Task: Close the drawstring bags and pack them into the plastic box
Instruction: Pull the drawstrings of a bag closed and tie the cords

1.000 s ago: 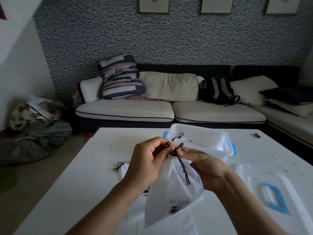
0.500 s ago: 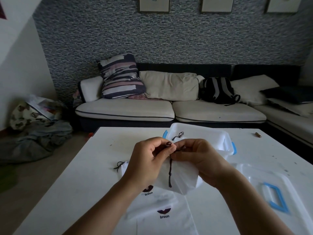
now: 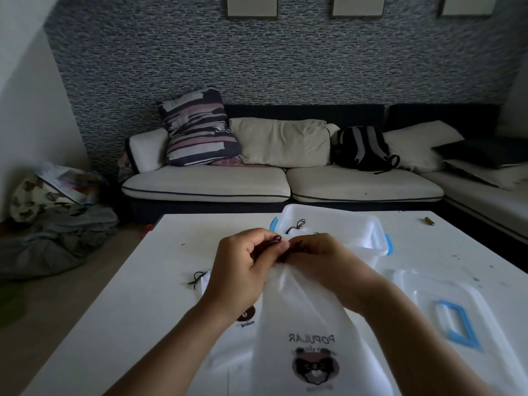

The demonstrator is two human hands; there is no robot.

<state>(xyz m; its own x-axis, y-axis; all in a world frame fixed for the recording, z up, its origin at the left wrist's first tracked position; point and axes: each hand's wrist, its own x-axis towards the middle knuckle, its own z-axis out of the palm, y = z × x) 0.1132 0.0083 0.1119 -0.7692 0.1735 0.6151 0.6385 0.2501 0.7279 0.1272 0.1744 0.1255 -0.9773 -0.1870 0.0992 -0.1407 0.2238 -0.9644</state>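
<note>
The gathered neck of a white drawstring bag (image 3: 303,324) is pinched between the curled fingers of the left hand (image 3: 243,270) and the right hand (image 3: 323,261), raised above the table's (image 3: 143,310) near middle. A dark cord (image 3: 277,239) is nipped at the left fingertips. The plastic box (image 3: 357,227) is set toward the far edge, just behind the hands.

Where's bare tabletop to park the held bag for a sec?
Bare patches on the table: left of the flat bags, out to the left edge; far right, between the plastic box and the small brown object. Crowded: centre, where both hands hold the drawstring bag, and right, under the lid.
</note>
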